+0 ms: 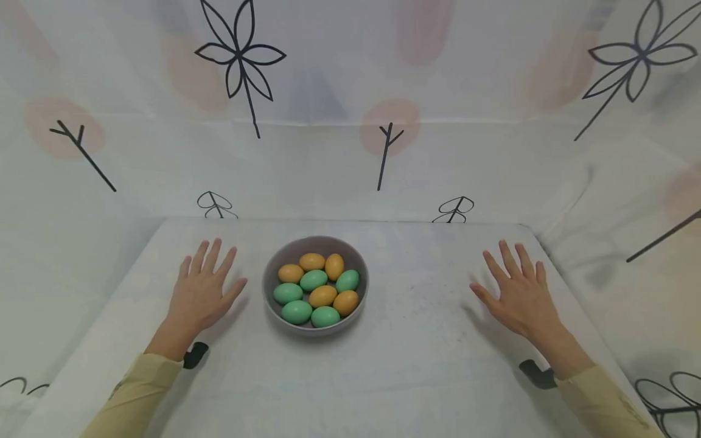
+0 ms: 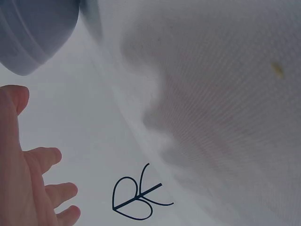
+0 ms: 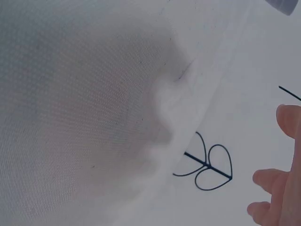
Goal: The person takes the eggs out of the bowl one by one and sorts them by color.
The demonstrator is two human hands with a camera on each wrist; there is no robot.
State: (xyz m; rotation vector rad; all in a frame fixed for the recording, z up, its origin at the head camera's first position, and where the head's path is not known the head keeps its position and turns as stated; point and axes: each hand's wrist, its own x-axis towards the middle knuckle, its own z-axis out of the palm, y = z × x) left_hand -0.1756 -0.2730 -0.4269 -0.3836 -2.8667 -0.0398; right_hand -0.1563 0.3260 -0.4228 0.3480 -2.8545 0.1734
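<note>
A round grey bowl (image 1: 268, 311) stands left of the table's middle. Inside lie several orange eggs (image 1: 312, 262) and several green eggs (image 1: 297, 312). To the left of the bowl is my left hand (image 1: 199, 296), palm down with its fingers spread and holding nothing. My right hand (image 1: 520, 298) is spread the same way, well to the right of the bowl. In the left wrist view, the thumb and fingers of the left hand (image 2: 23, 160) show near the bowl (image 2: 37, 37). Part of the right hand (image 3: 284, 174) appears in the right wrist view, with a bit of the bowl (image 3: 283, 5) at the top corner.
The white table (image 1: 405, 377) has a pale cover. Behind it hangs a white cloth (image 1: 323, 170) printed with flowers, twigs and coloured patches, which also surrounds the sides. A dark strap end (image 1: 195, 355) shows at the left wrist and another dark piece (image 1: 538, 374) at the right.
</note>
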